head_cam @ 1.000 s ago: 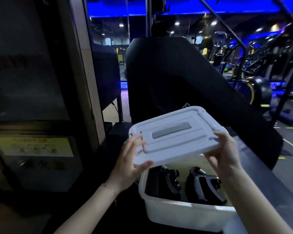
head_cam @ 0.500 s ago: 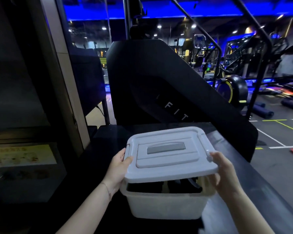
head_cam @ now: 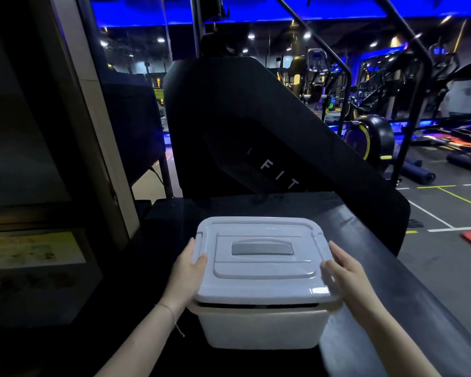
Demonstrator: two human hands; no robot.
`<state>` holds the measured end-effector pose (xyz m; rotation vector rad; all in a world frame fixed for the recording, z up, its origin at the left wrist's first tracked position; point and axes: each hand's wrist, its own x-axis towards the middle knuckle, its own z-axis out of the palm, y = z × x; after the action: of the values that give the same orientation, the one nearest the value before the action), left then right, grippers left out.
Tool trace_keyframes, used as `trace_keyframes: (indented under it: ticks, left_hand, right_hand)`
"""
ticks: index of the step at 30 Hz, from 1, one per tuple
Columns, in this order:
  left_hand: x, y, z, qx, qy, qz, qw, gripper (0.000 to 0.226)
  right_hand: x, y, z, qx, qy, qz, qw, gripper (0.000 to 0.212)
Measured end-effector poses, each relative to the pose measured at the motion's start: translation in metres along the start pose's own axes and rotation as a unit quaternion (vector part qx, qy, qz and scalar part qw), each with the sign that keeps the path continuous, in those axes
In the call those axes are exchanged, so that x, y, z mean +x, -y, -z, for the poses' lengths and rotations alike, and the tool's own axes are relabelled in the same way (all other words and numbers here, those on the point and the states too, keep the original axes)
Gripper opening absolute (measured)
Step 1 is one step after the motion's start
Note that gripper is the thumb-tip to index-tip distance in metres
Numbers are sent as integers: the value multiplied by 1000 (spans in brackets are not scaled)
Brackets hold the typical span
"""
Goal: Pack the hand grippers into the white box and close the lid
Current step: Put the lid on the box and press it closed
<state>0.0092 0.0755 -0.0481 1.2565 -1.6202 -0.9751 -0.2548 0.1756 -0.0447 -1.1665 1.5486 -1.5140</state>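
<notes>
**Lid on the box, front edge not yet seated**

Gym floor fills the background: blue strip lighting along the ceiling, cardio machines at the upper right of the frame, yellow and white lines painted on the floor at the right edge. A dark tabletop (head_cam: pixel 365 254) runs from the centre toward the lower right, and the white box (head_cam: pixel 261 327) stands on it at lower centre.

The lid (head_cam: pixel 259 257), with its grey recessed handle (head_cam: pixel 262 248), lies over the box. Along the near edge a dark slit shows between lid and box rim, so it looks laid on rather than pressed home; whether the far edge is seated cannot be told. The left hand (head_cam: pixel 186 278) clasps the lid's left edge, thumb on top and fingers wrapped under the side. The right hand (head_cam: pixel 346 278) is somewhat blurred, its grip closed around the lid's right front corner and the rim beneath it.

No hand grippers are visible; the lid covers the inside, and none lie on the tabletop in view. Judging from that, packing appears finished and what remains is pushing the lid down until it closes all round.

Readable writing is sparse. White letters "F I T" run down the slanted black panel of the machine (head_cam: pixel 269 148) behind the tabletop. A yellowish poster (head_cam: pixel 30 250) at the left edge carries print too dim and small to read. No brand is legible on box or lid.
</notes>
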Motion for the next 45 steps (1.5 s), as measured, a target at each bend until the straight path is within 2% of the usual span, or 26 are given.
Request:
trace_keyframes:
  ticks: [5,9,11,13,15,16,18,20,23,25,27,29,31,34,36,38,40,42,43,44,45]
  left_hand:
    - [-3,5,6,4,27,26,999,33]
    - [-2,12,2,67,40,28,997,47]
    - [-3,10,1,119,58,32,991,43]
    - [-3,10,-1,189,83,31,978,41]
    - [-3,12,-2,277,96,11,956,48]
    - [-2,13,-2,311,99,8,945,52]
    - [0,11,-2,344,103,25,933,54]
    - [2,6,-1,369,77,25,926,50]
    - [11,-3,3,448,31,-18,893,43]
    - [19,-4,2,456,53,-59,886,54]
    - [26,-4,0,442,113,-75,886,61]
    - [31,-1,-2,433,160,-58,885,57]
    - [37,3,-1,403,165,-53,899,52]
    - [36,11,-1,359,153,-58,919,49]
    - [33,15,-2,319,147,-62,934,49]
    - [30,16,-1,243,140,-35,959,49]
    - [27,18,1,174,110,5,979,55]
    - [25,20,5,113,74,80,988,68]
    - [24,22,6,64,67,132,987,72]
    - [22,23,8,8,76,177,981,68]
    - [18,23,10,-53,95,200,974,54]
  right_hand:
    - [2,-6,-6,-50,-29,12,998,23]
    - [5,-9,-6,-145,-13,18,989,32]
    - [4,-10,-6,-218,0,24,976,24]
    - [4,-13,-3,-359,15,30,933,13]
    - [7,-16,1,-502,12,42,864,21]
    - [8,-15,2,-521,7,43,853,26]
    - [9,-5,3,-520,-3,24,854,29]
    - [14,1,1,-559,-1,2,829,29]
    - [34,-3,-3,-619,-16,71,782,33]
    - [47,-5,-7,-585,3,107,804,43]
    - [57,-8,-11,-543,56,94,832,51]
    - [62,-10,-14,-537,101,62,835,51]
    - [66,-12,-14,-519,102,46,847,48]
    - [67,-17,-12,-504,93,70,856,44]
    - [64,-20,-12,-464,83,76,879,43]
    - [64,-24,-10,-399,55,69,913,45]
    - [63,-28,-7,-352,11,34,935,58]
    - [58,-30,0,-303,-32,-65,950,80]
    - [55,-31,4,-261,-33,-116,958,83]
    - [50,-33,9,-201,-16,-162,966,77]
    - [46,-33,13,-126,12,-201,971,65]
